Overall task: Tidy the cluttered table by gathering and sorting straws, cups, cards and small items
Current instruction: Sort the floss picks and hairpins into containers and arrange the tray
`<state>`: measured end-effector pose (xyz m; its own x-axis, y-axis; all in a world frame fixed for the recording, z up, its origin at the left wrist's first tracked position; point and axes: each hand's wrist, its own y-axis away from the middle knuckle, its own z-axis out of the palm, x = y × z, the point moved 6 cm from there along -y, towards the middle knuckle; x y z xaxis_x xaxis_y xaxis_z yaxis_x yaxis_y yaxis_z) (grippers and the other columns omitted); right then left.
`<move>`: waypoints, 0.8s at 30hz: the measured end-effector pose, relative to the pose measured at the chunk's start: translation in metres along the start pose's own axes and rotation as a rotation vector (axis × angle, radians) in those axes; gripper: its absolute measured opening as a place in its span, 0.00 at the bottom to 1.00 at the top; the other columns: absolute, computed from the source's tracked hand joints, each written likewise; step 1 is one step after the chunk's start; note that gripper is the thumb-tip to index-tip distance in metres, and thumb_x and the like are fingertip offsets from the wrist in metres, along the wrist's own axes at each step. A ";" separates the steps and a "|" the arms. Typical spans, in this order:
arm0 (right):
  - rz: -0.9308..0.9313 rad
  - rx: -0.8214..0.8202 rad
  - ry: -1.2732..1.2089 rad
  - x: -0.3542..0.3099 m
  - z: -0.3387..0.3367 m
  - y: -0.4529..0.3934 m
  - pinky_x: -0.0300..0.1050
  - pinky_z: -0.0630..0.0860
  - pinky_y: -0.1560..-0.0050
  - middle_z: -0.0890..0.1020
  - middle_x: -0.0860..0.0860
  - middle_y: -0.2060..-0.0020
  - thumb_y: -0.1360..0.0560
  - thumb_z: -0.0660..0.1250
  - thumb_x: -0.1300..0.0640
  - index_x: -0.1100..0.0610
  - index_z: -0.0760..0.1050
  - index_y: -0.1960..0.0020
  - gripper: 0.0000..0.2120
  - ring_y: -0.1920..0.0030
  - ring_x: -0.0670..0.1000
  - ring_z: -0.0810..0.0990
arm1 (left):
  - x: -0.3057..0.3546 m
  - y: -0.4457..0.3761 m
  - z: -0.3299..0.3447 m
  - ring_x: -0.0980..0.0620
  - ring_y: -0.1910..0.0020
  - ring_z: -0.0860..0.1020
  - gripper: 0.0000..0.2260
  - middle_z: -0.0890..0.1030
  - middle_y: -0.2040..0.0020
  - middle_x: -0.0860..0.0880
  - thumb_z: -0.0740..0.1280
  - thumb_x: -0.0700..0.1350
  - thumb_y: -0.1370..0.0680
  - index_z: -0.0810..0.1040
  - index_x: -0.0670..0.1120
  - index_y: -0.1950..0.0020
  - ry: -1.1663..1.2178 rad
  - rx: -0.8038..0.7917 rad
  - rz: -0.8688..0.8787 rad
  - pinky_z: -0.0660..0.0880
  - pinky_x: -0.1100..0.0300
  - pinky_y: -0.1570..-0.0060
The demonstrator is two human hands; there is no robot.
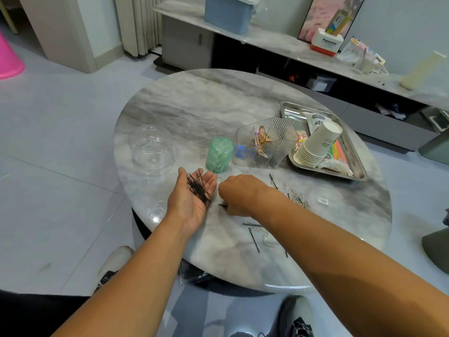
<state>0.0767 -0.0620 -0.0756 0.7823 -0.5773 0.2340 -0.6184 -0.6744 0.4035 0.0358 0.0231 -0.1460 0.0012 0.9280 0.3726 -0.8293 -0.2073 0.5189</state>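
My left hand (192,198) lies palm up over the marble table (194,105) with a bundle of black hairpins (198,187) resting across its fingers. Just to its right, my right hand (239,194) is curled, pinching one black hairpin (222,205) at the fingertips. More loose hairpins (254,235) and silver paper clips (297,197) lie scattered on the table below and to the right of my right hand. A stack of paper cups (315,144) lies tilted in a steel tray (357,166) beside coloured straws (339,149).
A green tub of clips (219,154) and a clear ribbed organiser (264,144) holding small items stand behind my hands. A clear domed lid (152,148) sits at the table's left. A low TV cabinet (267,37) runs along the back. A small label (322,200) lies at the right.
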 end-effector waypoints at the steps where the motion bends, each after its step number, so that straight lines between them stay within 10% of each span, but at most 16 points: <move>1: 0.019 -0.004 -0.025 0.003 0.001 0.000 0.46 0.66 0.61 0.65 0.49 0.67 0.22 0.67 0.54 0.54 0.67 0.57 0.10 0.60 0.56 0.71 | -0.001 0.001 0.000 0.45 0.52 0.86 0.23 0.85 0.53 0.40 0.57 0.59 0.15 0.76 0.39 0.38 -0.003 -0.003 -0.006 0.83 0.56 0.49; 5: 0.246 0.129 -0.689 0.037 -0.003 0.006 0.44 0.75 0.64 0.80 0.50 0.68 0.29 0.72 0.54 0.59 0.79 0.61 0.09 0.65 0.52 0.77 | -0.003 0.007 0.002 0.45 0.51 0.86 0.25 0.85 0.50 0.40 0.55 0.60 0.15 0.76 0.39 0.37 -0.027 -0.011 -0.036 0.83 0.56 0.51; 8: 0.330 0.228 -1.167 0.054 -0.009 0.010 0.39 0.66 0.72 0.73 0.47 0.76 0.31 0.77 0.54 0.57 0.77 0.66 0.12 0.76 0.45 0.67 | -0.009 0.012 0.013 0.47 0.53 0.84 0.26 0.84 0.50 0.40 0.54 0.60 0.15 0.76 0.37 0.38 -0.043 -0.051 -0.078 0.83 0.59 0.57; 12: 0.334 0.266 -1.116 0.056 -0.021 0.017 0.38 0.73 0.70 0.81 0.45 0.74 0.27 0.77 0.51 0.57 0.85 0.62 0.10 0.75 0.43 0.76 | -0.018 0.017 0.041 0.49 0.56 0.84 0.24 0.85 0.53 0.42 0.54 0.56 0.14 0.78 0.37 0.42 -0.010 -0.139 -0.132 0.83 0.57 0.50; 19: 0.704 0.911 -1.225 0.134 -0.033 0.059 0.54 0.81 0.50 0.85 0.49 0.57 0.18 0.62 0.53 0.54 0.82 0.48 0.10 0.57 0.50 0.81 | -0.020 0.013 0.119 0.45 0.54 0.82 0.23 0.82 0.54 0.39 0.54 0.56 0.14 0.75 0.36 0.42 -0.210 -0.217 -0.237 0.81 0.54 0.48; 24: 0.877 0.746 -1.224 0.182 -0.011 0.058 0.54 0.81 0.44 0.76 0.55 0.31 0.21 0.58 0.68 0.56 0.69 0.25 0.25 0.43 0.57 0.81 | -0.018 0.001 0.172 0.41 0.38 0.79 0.27 0.79 0.46 0.37 0.53 0.59 0.15 0.73 0.35 0.37 -0.301 -0.275 -0.287 0.78 0.49 0.41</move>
<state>0.1843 -0.2012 0.0002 -0.0874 -0.6226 -0.7777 -0.9842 0.1744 -0.0291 0.1312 -0.0476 -0.0198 0.3788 0.7968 0.4708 -0.8885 0.1708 0.4259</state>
